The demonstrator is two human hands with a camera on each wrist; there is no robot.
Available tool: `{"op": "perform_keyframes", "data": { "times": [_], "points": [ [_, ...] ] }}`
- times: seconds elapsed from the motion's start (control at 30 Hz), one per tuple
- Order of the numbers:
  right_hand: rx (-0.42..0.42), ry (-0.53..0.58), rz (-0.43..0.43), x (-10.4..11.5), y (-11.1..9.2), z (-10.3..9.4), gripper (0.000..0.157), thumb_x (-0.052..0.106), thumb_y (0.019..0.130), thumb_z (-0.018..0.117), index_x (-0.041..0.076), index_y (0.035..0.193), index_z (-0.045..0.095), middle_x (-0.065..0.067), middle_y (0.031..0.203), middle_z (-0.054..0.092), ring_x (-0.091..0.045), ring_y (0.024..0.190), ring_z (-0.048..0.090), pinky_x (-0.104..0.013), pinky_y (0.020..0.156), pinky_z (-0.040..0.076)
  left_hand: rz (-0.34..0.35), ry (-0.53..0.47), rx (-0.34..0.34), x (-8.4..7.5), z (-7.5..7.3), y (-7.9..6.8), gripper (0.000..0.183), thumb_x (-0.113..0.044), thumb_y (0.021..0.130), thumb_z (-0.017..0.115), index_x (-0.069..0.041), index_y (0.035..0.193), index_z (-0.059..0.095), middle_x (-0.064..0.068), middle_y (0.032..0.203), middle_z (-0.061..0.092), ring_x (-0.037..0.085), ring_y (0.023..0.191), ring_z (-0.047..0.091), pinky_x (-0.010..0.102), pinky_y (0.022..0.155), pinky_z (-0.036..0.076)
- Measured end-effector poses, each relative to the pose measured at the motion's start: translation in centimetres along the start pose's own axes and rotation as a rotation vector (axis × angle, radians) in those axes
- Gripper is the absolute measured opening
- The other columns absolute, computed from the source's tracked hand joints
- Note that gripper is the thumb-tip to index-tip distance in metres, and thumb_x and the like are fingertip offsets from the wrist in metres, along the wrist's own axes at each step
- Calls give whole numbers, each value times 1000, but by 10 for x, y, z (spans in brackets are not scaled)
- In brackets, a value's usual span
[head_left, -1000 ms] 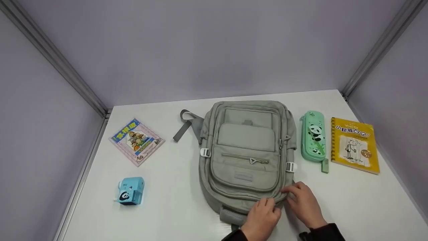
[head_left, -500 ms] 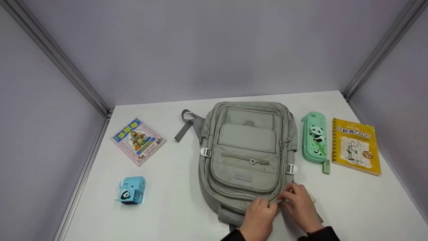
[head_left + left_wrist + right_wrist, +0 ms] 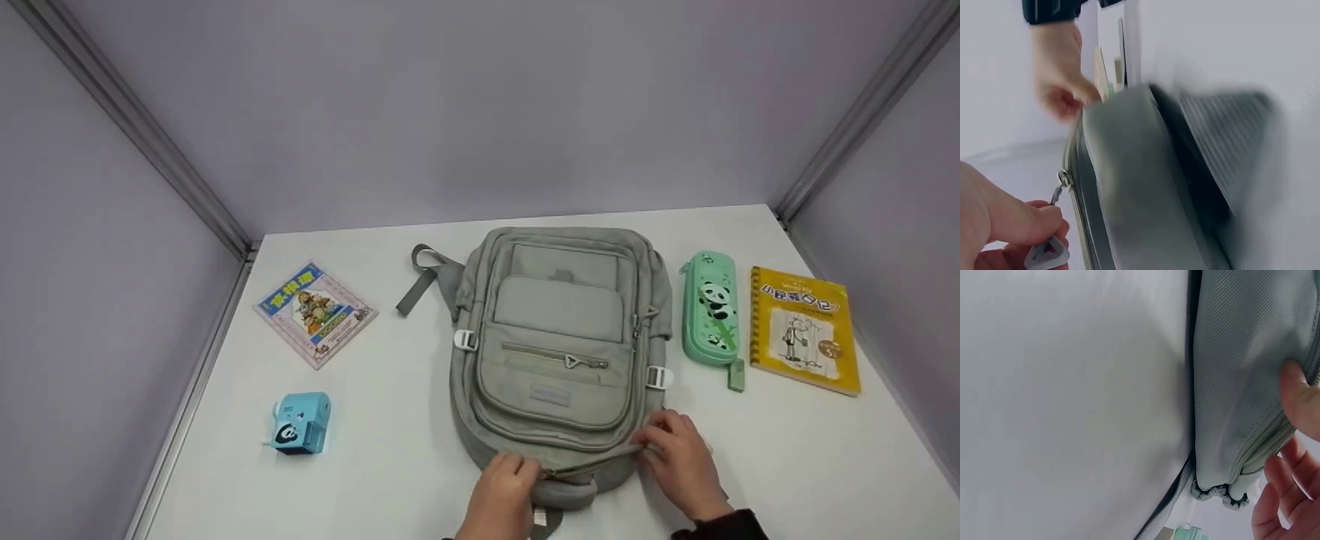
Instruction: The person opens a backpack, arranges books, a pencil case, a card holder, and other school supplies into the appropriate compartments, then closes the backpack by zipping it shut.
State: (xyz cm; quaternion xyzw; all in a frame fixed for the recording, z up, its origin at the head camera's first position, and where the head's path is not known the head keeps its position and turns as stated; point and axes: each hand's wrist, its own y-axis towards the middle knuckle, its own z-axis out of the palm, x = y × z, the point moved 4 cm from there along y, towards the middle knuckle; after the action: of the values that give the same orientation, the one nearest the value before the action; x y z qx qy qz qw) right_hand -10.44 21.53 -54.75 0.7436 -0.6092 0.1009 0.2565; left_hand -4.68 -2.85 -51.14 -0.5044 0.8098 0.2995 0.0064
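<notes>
A grey-green backpack (image 3: 559,307) lies on its back, its carry handle (image 3: 562,493) towards the near side. At that near end my left hand (image 3: 501,495) pinches a zipper pull (image 3: 1047,254) with a triangular tab, seen close in the left wrist view. The zipper slider (image 3: 1064,179) sits on the zipper track beside the thumb. My right hand (image 3: 681,465) pinches the bag's near right corner along the zipper seam; in the right wrist view its thumb (image 3: 1300,402) presses the fabric beside the zipper teeth.
On the white table (image 3: 390,420), a pink-bordered booklet (image 3: 315,315) and a blue panda pencil sharpener (image 3: 301,424) lie left of the bag. To its right are a green panda pencil case (image 3: 709,307) and a yellow book (image 3: 802,330). A loose strap (image 3: 416,292) sticks out at the left.
My left hand has moved left along the bag's near edge with the zipper pull, away from my right hand. The handle shows more between them. My right hand still grips the corner.
</notes>
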Motion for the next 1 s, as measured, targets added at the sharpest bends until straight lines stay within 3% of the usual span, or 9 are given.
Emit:
{"op": "perform_keyframes", "data": {
  "times": [0.3, 0.4, 0.5, 0.63, 0.73, 0.83, 1.0],
  "points": [
    [-42, 0, -10, -6, 0, -5, 34, -11, 67, 82, 19, 73, 67, 2, 93, 56, -16, 88, 52, -37, 76, 47, -188, 109, -82, 60, -22, -14, 24, 6, 73, 75, -11, 76, 58, -3, 71, 50, 10, 67, 50, 20, 60, 45],
    [-23, 6, 25, -10, 1, -7, 31, -11, 68, 81, 17, 74, 68, -1, 96, 58, -17, 91, 53, -39, 78, 47, -284, 129, -67, 84, -23, -13, 21, 3, 77, 75, -10, 78, 59, -1, 73, 53, 12, 68, 53, 23, 61, 47],
    [14, 6, 60, -12, 1, -7, 28, -10, 70, 79, 15, 76, 68, -4, 99, 59, -20, 94, 54, -43, 81, 47, -397, 87, 0, 100, -22, -12, 15, 3, 82, 73, -8, 81, 63, 1, 76, 56, 15, 73, 56, 26, 65, 49],
    [81, -21, 64, -2, 1, -7, 27, -9, 72, 76, 16, 79, 68, -8, 106, 60, -28, 102, 55, -50, 87, 45, -486, -45, 97, 102, -21, -10, 12, 2, 86, 68, -7, 81, 64, 1, 79, 56, 16, 77, 56, 28, 67, 48],
    [128, -17, 21, 17, -1, -6, 32, -10, 72, 71, 19, 86, 69, -9, 115, 60, -34, 114, 52, -55, 92, 37, -498, -141, 126, 96, -23, -8, 13, 0, 90, 65, -9, 82, 60, -1, 79, 56, 13, 77, 53, 27, 67, 45],
    [145, 16, -72, 44, -4, -4, 38, -9, 72, 71, 21, 95, 68, -7, 121, 61, -33, 120, 51, -56, 93, 33, -490, -243, 147, 89, -25, -5, 15, -5, 95, 61, -10, 82, 56, -2, 76, 54, 8, 72, 47, 24, 64, 40],
    [184, 37, -248, 88, -5, 5, 32, 8, 76, 79, 20, 103, 66, 2, 112, 63, -20, 107, 57, -46, 86, 39, -491, -383, 150, 81, -27, 0, 18, -10, 98, 58, -11, 81, 55, -3, 73, 56, 1, 67, 46, 20, 62, 39]
  ]
}}
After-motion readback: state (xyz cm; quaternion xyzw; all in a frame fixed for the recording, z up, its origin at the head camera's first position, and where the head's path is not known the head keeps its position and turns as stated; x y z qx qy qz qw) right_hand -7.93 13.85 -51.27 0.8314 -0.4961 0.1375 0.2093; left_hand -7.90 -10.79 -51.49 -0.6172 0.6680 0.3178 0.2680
